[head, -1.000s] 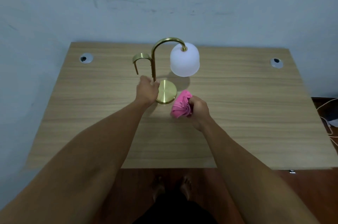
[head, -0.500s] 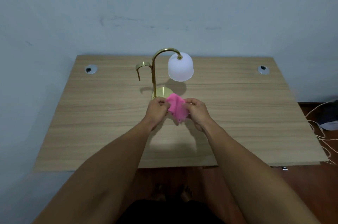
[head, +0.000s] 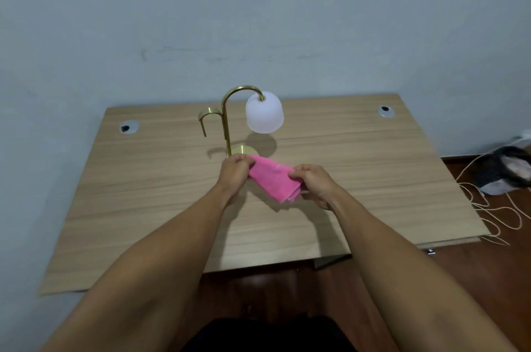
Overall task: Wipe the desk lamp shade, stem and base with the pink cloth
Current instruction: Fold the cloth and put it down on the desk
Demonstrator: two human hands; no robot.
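A desk lamp stands at the back middle of the wooden desk (head: 359, 179): a white frosted shade (head: 264, 115) hangs from a curved brass stem (head: 226, 121) over a round brass base (head: 244, 149). A short brass hook (head: 206, 119) branches off to the left. Just in front of the base, both hands stretch out the pink cloth (head: 273, 177) above the desk. My left hand (head: 234, 172) pinches its upper left end, close to the base. My right hand (head: 313, 182) pinches its lower right end.
Two round cable grommets sit in the desk's back corners, one at the left (head: 129, 126) and one at the right (head: 385, 111). A wall rises directly behind the desk. On the floor to the right lie loose white cords (head: 488, 208) and a dark bundle (head: 505, 169).
My left hand left the lamp stem and took one end of the cloth. Both hands then pulled the bunched cloth out flat between them. The view pulled back from the desk.
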